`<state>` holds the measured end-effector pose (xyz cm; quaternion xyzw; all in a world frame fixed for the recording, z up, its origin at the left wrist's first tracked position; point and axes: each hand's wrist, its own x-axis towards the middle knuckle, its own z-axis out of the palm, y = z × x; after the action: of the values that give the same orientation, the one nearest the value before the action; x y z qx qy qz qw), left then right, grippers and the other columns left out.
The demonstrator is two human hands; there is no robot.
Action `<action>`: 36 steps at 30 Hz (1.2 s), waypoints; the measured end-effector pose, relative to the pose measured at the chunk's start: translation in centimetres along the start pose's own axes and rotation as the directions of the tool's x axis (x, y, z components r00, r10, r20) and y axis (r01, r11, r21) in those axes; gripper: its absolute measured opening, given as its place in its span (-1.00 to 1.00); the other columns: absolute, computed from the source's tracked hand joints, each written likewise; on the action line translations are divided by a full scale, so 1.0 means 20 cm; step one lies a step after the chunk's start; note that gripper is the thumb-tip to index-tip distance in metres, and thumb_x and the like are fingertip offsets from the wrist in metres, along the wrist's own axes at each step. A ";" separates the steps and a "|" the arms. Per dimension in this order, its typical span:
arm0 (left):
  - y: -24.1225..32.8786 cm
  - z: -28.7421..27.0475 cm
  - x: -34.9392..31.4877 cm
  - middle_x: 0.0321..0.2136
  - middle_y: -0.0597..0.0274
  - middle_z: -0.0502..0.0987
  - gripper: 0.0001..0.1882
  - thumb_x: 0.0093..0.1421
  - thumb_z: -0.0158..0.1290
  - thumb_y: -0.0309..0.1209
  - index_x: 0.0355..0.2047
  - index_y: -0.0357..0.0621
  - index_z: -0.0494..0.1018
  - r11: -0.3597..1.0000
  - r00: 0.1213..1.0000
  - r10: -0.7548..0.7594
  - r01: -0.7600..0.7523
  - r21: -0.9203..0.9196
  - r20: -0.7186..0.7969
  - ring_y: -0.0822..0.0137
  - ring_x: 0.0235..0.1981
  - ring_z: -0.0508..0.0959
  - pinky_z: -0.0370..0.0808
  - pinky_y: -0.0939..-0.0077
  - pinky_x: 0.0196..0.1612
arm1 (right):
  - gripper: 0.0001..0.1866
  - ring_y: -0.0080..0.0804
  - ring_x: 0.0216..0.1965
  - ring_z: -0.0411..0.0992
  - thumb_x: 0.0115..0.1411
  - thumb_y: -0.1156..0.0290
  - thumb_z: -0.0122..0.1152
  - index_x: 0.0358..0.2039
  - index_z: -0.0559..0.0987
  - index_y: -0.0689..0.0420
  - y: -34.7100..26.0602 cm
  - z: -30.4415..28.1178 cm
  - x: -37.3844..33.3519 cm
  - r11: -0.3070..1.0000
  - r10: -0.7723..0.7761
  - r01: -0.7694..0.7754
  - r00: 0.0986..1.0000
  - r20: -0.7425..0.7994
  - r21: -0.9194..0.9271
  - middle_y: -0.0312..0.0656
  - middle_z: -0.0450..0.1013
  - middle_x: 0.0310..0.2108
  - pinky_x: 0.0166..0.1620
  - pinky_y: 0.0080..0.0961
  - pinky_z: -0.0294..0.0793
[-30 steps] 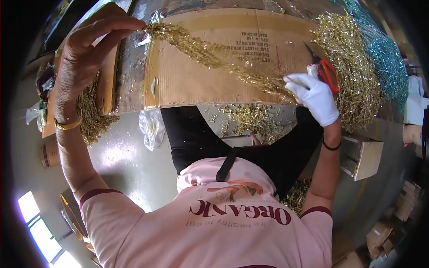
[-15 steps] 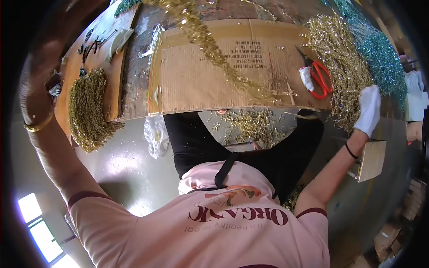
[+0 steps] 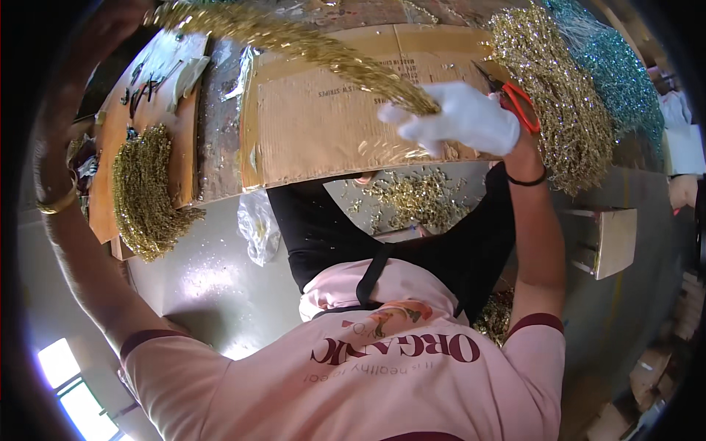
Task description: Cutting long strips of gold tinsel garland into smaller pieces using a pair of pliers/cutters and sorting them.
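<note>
Overhead, in the head view, a long bundle of glittering gold tinsel strands [image 3: 294,51] slanted through the air from the upper left down toward the middle, above a flat brown cardboard sheet [image 3: 309,136] on the worn dark bench [image 3: 220,132]. The bare left hand [image 3: 114,22], raised in shadow near the picture's edge, had its grip pinched on the bundle's upper end. The white-gloved right hand [image 3: 467,121] met the lower end, its fingers reaching across behind the strands; blur made it impossible to tell whether that grip was pressed together or loose. Just beside the glove lay black-bladed scissors with red handles [image 3: 521,106], next to a thick heap of gold tinsel [image 3: 562,103] drooping over the bench edge, with shiny teal tinsel [image 3: 621,81] beyond it. At the left, a second hank of gold tinsel [image 3: 143,187] hung over an orange-brown wooden board [image 3: 186,147]. Below, scattered gold clippings [image 3: 415,198] and a crumpled clear plastic bag [image 3: 259,229] showed beyond the bench's near edge.
</note>
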<state>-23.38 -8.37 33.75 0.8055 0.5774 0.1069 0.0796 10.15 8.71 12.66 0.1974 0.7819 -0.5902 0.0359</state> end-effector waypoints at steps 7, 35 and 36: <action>-0.24 0.82 -0.22 -0.42 0.31 0.44 -0.85 0.04 0.01 -0.64 -0.36 -0.22 0.51 0.818 0.921 -0.330 0.171 -0.549 -0.205 0.47 -0.36 0.43 0.36 0.68 -0.30 | -0.59 -0.69 -0.72 0.12 0.12 0.36 0.10 -0.09 0.31 0.33 0.31 -0.08 -0.24 0.900 0.292 -0.316 0.948 0.124 0.298 -0.37 0.21 -0.69 -0.64 -0.75 0.11; -0.27 1.52 -0.65 -0.43 0.33 0.47 -0.92 0.02 0.05 -0.61 -0.43 -0.24 0.46 0.639 0.755 -0.644 0.446 -0.627 -0.120 0.50 -0.31 0.43 0.37 0.61 -0.19 | -0.63 -0.35 -0.29 0.36 -0.11 0.43 0.28 -0.20 0.52 0.05 0.61 0.13 -0.07 0.464 -0.620 0.020 0.721 -0.309 -0.885 -0.27 0.40 -0.31 -0.19 -0.45 0.36; -0.26 1.51 -0.66 -0.42 0.33 0.47 -0.91 0.02 0.05 -0.61 -0.42 -0.24 0.47 0.660 0.759 -0.639 0.458 -0.595 -0.125 0.49 -0.31 0.43 0.37 0.61 -0.18 | -0.63 -0.35 -0.29 0.37 -0.11 0.43 0.29 -0.21 0.52 0.06 0.60 0.14 -0.07 0.462 -0.622 0.018 0.719 -0.309 -0.887 -0.27 0.40 -0.31 -0.19 -0.45 0.36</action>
<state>-24.29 -19.24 2.16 0.5056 0.7477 0.3628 0.2318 15.12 8.50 1.27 0.1685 0.9544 -0.0401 -0.2433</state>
